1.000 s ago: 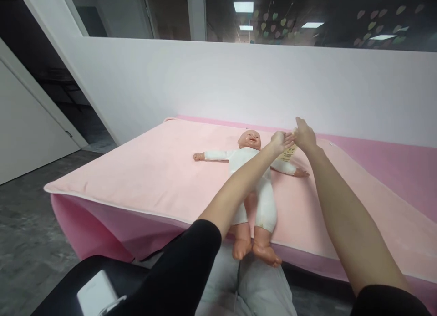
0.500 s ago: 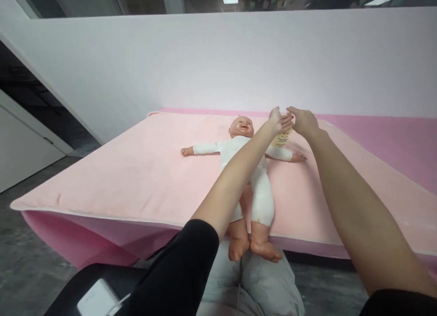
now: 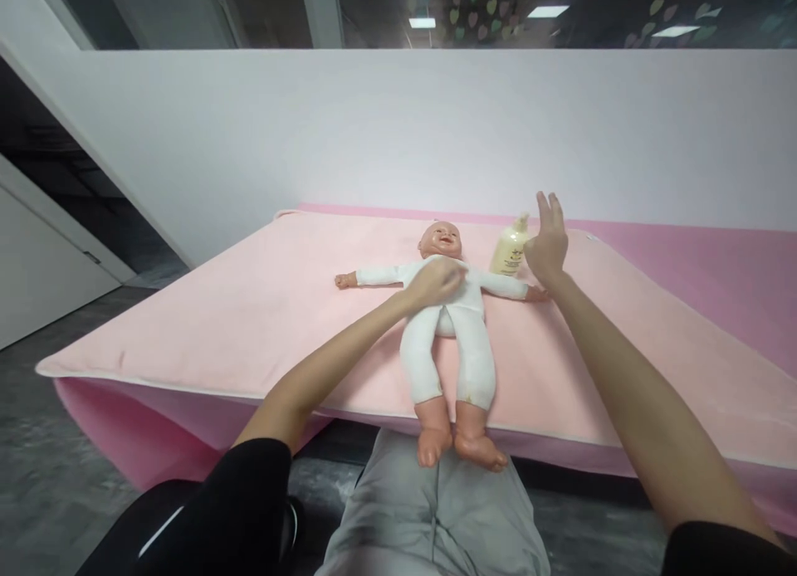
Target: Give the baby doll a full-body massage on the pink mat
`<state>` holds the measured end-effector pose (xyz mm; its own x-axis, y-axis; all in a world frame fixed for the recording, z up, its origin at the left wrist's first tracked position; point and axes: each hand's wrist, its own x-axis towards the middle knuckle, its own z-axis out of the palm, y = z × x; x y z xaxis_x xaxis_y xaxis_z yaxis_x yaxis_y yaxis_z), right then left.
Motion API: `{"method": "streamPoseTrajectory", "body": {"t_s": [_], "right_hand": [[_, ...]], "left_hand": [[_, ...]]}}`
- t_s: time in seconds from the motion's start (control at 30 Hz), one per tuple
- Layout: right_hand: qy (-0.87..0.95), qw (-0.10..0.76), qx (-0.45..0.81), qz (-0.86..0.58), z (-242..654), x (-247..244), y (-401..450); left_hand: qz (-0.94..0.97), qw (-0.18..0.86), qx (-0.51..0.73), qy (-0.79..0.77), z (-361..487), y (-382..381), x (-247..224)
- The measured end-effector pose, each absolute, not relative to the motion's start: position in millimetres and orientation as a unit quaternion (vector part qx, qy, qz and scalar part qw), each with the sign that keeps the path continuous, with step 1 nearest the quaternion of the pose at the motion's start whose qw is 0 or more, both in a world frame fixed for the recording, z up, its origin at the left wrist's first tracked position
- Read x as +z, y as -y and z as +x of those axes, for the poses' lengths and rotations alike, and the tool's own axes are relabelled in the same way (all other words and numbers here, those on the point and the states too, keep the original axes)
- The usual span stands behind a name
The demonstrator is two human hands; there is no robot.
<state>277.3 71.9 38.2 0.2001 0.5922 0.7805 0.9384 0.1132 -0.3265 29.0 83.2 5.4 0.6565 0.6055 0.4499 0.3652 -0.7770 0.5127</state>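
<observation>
A baby doll [image 3: 475, 344] in a white suit lies on its back on the pink padded table [image 3: 249, 310], arms spread, feet over the front edge. Over the doll's chest is my left hand [image 3: 439, 280]; its fingers are blurred, so their pose and anything in them cannot be made out. A pale yellow pump bottle [image 3: 509, 251] stands upright beyond the doll's arm on the right. My right hand [image 3: 548, 240] is raised just right of the bottle, with some fingers stretched upward and nothing visible in it.
A white wall [image 3: 374, 128] with windows above it rises behind the table. My legs in grey trousers [image 3: 436, 510] are below the front edge. A white door [image 3: 50, 269] is at the far left.
My left hand has moved from the bottle's top down and left to the doll's chest. My right hand has come away from the pump with fingers raised, leaving the bottle in plain view.
</observation>
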Motion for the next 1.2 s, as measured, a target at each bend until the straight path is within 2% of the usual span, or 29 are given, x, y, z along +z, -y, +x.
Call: {"method": "streamPoseTrajectory", "body": {"t_s": [0.07, 0.17, 0.33, 0.53, 0.67, 0.87, 0.97, 1.07, 1.2], "right_hand": [[0.597, 0.500, -0.186, -0.599, 244.0, 21.3, -66.8], [0.639, 0.542, -0.103, -0.537, 189.3, -4.1, -64.4], [0.748, 0.485, 0.006, -0.454, 139.3, -25.4, -63.3], [0.720, 0.505, 0.091, -0.466, 149.8, -32.4, -58.5], [0.765, 0.413, 0.143, -0.473, 149.5, -31.3, -58.5], [0.783, 0.225, 0.084, -0.574, 141.5, -25.3, -60.3], [0.732, 0.190, 0.066, -0.651, 147.0, -27.1, -63.1], [0.681, 0.223, 0.072, -0.693, 161.9, -35.8, -69.7], [0.647, 0.352, 0.113, -0.667, 185.5, -54.7, -81.3]], "left_hand": [[0.935, 0.164, 0.204, -0.240, 7.1, -72.5, -11.6], [0.940, 0.144, 0.150, -0.271, -0.3, -70.3, -23.8], [0.904, 0.125, 0.153, -0.380, 11.5, -88.5, -28.0], [0.851, 0.164, 0.202, -0.455, 10.9, -97.7, -32.9], [0.823, 0.189, 0.241, -0.479, 6.4, -99.3, -36.6], [0.768, 0.214, 0.349, -0.493, 0.2, -99.1, -45.4], [0.748, 0.224, 0.392, -0.487, -1.9, -99.5, -49.4], [0.742, 0.207, 0.425, -0.476, -4.6, -98.8, -49.3], [0.783, 0.176, 0.433, -0.410, -7.3, -92.0, -39.2]]}}
